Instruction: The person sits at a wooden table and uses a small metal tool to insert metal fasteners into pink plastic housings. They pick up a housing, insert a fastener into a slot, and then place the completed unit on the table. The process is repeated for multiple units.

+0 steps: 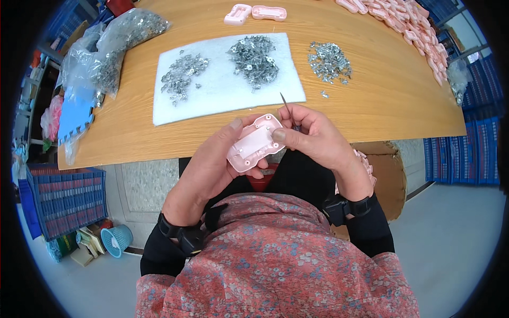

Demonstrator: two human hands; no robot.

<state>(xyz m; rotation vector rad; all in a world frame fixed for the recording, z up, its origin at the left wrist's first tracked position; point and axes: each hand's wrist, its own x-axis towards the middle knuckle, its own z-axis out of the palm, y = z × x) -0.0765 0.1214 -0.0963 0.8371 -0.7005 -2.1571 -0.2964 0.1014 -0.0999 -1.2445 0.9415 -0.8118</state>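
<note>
A pale pink plastic casing half (254, 142) lies in my left hand (217, 151), hollow side up, its thumb and fingers closed around the edges. My right hand (313, 135) meets the casing's upper right end, with the thumb pressed inside near the rim. The same hand also grips slim pointed tweezers (286, 106), their dark tip pointing up and away from the casing. Small metal contact pieces lie beyond my hands on a white foam sheet (212, 108): a looser pile (183, 74) at left and a denser pile (254, 61) at right.
Another metal pile (330, 62) rests on the wooden table (366, 111). Two pink casings (269, 13) lie at the far edge, and many more (408, 26) are heaped far right. Bags of metal pieces (130, 32) stand left. A cardboard box (389, 175) sits below the table at right.
</note>
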